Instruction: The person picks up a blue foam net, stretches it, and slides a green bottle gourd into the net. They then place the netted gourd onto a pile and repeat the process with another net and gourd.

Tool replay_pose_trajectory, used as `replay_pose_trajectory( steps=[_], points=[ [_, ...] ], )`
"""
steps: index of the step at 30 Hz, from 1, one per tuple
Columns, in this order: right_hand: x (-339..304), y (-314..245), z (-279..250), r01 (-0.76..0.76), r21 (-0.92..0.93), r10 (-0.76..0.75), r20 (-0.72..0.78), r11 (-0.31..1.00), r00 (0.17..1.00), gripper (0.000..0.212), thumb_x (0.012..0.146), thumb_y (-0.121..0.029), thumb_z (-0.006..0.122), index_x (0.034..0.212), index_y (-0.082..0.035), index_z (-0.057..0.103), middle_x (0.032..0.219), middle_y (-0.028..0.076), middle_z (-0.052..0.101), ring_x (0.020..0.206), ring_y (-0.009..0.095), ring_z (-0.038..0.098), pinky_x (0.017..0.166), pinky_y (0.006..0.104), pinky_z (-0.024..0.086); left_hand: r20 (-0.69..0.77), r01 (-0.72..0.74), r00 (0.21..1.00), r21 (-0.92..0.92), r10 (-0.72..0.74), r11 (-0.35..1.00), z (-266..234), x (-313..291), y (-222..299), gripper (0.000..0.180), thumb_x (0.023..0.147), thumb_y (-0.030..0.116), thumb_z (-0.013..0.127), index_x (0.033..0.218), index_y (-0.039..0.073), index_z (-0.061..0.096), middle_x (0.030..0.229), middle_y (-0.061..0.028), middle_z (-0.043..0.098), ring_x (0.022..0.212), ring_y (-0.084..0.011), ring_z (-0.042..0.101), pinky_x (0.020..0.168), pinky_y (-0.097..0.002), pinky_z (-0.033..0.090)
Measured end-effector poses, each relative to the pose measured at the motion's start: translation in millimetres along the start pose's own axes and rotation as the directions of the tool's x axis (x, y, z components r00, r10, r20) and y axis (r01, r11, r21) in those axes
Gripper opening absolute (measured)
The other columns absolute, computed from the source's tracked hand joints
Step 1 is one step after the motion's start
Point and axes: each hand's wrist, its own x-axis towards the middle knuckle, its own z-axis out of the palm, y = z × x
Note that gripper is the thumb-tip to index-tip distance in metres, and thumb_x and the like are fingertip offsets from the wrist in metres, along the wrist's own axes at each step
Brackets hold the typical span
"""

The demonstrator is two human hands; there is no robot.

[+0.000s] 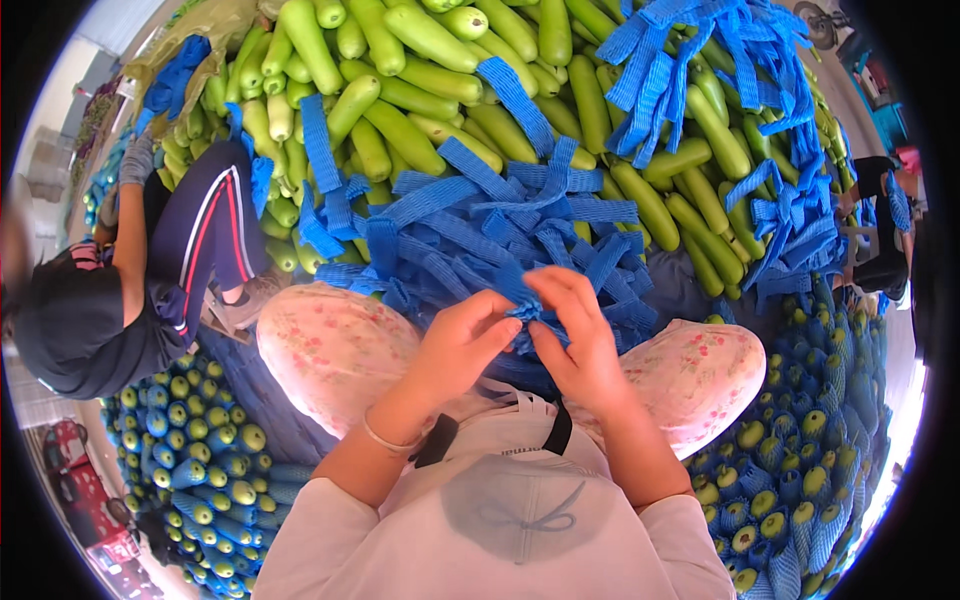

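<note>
Between my knees, my left hand (468,338) and my right hand (580,345) meet at the bunched end of a blue foam net sleeve (522,298). Fingers and thumb of each hand pinch it from either side. Just beyond them lies a loose heap of flat blue net sleeves (470,215). Past that heap rises a big pile of long, smooth, light-green gourds (410,85), with some sleeves strewn over it. Whether anything is inside the pinched sleeve cannot be made out.
Netted gourds (200,440) are stacked behind me on the left, and more netted gourds (790,470) on the right. A seated person (100,290) in dark clothes is close at my left. Another person (880,230) sits far right, near more blue sleeves (720,60).
</note>
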Motion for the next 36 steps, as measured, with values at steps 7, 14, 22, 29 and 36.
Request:
replay_pose_trajectory(
  steps=[7,14,22,29,36],
  points=[
    [-16.0,0.9,36.6,-0.304,0.633,0.317,0.097,0.712,0.943,0.059,0.086,-0.01,0.056,0.139,0.0,0.032,0.141,0.011,0.035,0.128,0.021,0.034,0.105,0.0328,0.029,-0.071,-0.139,0.989,-0.119,0.131,0.983,3.0,1.7,-10.7,0.008,0.09,0.011,0.056,0.087,0.003,0.056,0.083,0.0006,0.053,0.082,-0.0066,0.048,0.074,-0.0226,0.04],
    [-15.4,9.5,20.0,-0.486,0.637,0.46,0.224,0.598,0.859,0.042,0.081,0.003,0.049,0.123,0.0,0.055,0.114,0.006,0.061,0.104,0.012,0.055,0.092,0.0252,0.041,-0.031,-0.171,0.985,-0.146,0.169,0.974,-14.3,-10.5,-13.7,0.014,0.09,0.016,0.055,0.084,0.003,0.056,0.084,-0.0013,0.051,0.077,-0.0083,0.045,0.069,-0.022,0.036],
    [5.1,17.2,-9.5,-0.356,0.126,0.375,-0.203,0.926,0.905,0.024,0.077,0.002,0.055,0.099,-0.002,0.061,0.079,0.014,0.065,0.068,0.021,0.065,0.061,0.0344,0.05,-0.285,-0.284,0.916,0.041,0.284,0.958,-58.0,-3.6,-2.9,0.009,0.088,0.011,0.056,0.085,0.003,0.057,0.088,-0.0008,0.052,0.081,-0.0073,0.046,0.073,-0.021,0.038],
    [9.8,36.5,40.7,-0.159,-0.085,0.159,-0.01,0.984,0.987,0.014,0.079,-0.012,0.065,0.089,-0.006,0.057,0.072,0.016,0.061,0.064,0.029,0.062,0.059,0.0381,0.047,0.3,-0.691,0.715,0.435,0.631,0.577,28.8,4.7,9.9,0.041,0.083,0.018,0.062,0.12,0.002,0.053,0.115,-0.0158,0.057,0.102,-0.029,0.056,0.091,-0.0412,0.042],
    [5.7,42.7,39.8,-0.184,-0.191,0.125,-0.283,0.964,0.951,0.014,0.079,-0.001,0.062,0.092,-0.002,0.056,0.074,0.012,0.061,0.06,0.018,0.059,0.056,0.0308,0.047,0.007,-0.113,0.988,0.708,0.154,0.697,-9.6,32.7,-41.8,0.034,0.084,0.01,0.052,0.116,0.001,0.055,0.109,-0.0174,0.06,0.103,-0.0342,0.056,0.093,-0.0414,0.042]
  ],
)
